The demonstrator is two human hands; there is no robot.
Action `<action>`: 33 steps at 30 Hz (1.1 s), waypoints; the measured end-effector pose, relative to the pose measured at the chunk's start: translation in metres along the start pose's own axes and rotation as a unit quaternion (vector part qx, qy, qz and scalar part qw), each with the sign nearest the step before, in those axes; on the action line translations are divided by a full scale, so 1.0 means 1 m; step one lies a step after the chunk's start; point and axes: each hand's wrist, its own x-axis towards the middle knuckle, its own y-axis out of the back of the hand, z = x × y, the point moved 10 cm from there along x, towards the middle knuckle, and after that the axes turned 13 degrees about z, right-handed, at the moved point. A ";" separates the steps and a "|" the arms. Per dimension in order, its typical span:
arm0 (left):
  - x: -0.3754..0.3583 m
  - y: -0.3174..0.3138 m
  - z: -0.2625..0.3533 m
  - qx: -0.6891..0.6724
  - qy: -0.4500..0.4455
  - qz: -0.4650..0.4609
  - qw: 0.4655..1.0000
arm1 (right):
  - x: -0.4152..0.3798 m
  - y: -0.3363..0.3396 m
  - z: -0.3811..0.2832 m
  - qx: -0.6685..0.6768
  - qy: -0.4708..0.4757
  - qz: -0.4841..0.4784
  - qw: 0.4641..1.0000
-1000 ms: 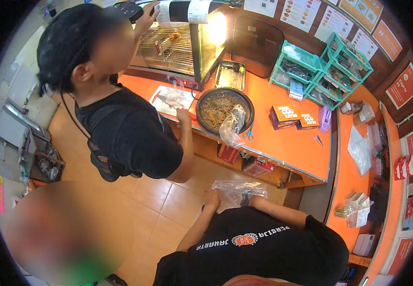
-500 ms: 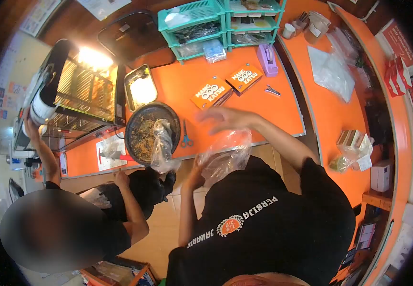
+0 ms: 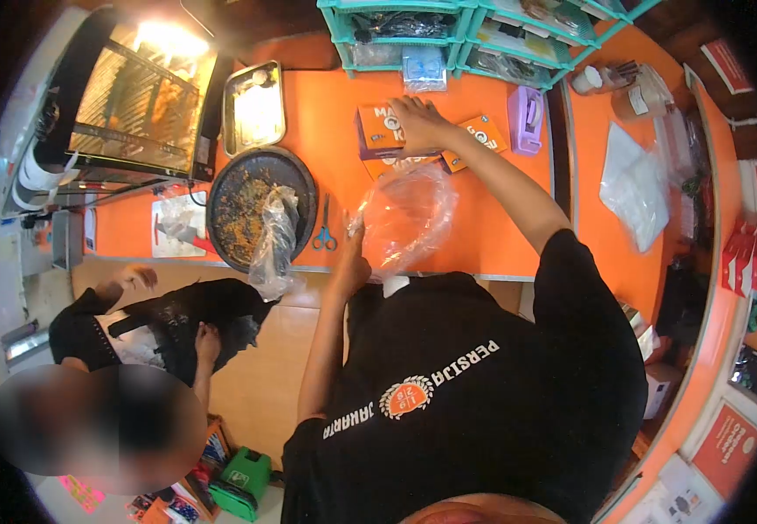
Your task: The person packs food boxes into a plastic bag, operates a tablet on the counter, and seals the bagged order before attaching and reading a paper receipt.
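Observation:
My left hand (image 3: 356,265) is closed on the edge of a clear plastic bag (image 3: 437,203), which hangs puffed open above the orange counter. My right hand (image 3: 424,129) grips an orange printed box (image 3: 378,129) from above, fingers over its far edge. That box is tilted, with its dark side showing. Another orange box lies under it, partly covered by my hand and the bag. To the right sits a further orange box (image 3: 486,134), partly behind my right forearm. Scissors (image 3: 325,229) with blue handles lie left of the bag.
A round dark pan (image 3: 221,188) with crumbs and a plastic-wrapped item (image 3: 275,229) stands to the left. Beyond it are a metal tray (image 3: 279,109) and a lit display case (image 3: 134,96). A purple tape dispenser (image 3: 527,122) and teal racks (image 3: 404,35) stand behind. A co-worker (image 3: 186,323) is at left.
My right hand has moved from above the bag to the left orange box, which is now tilted up. The bag has moved farther over the counter. The co-worker's arm has come down from the display case.

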 end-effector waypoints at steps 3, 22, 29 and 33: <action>-0.003 -0.026 -0.037 0.008 -0.028 0.034 0.999 | -0.022 0.078 -0.071 0.167 0.017 0.008 0.986; 0.018 -0.010 0.008 -0.168 0.029 -0.033 0.985 | -0.180 -0.060 -0.043 0.076 -0.129 -0.139 0.979; 0.027 0.001 0.054 -0.172 -0.003 -0.036 0.984 | -0.029 0.136 -0.076 0.220 0.035 -0.067 0.973; 0.015 -0.011 0.023 -0.139 0.039 -0.006 0.989 | -0.001 0.085 -0.073 0.197 0.121 -0.218 0.948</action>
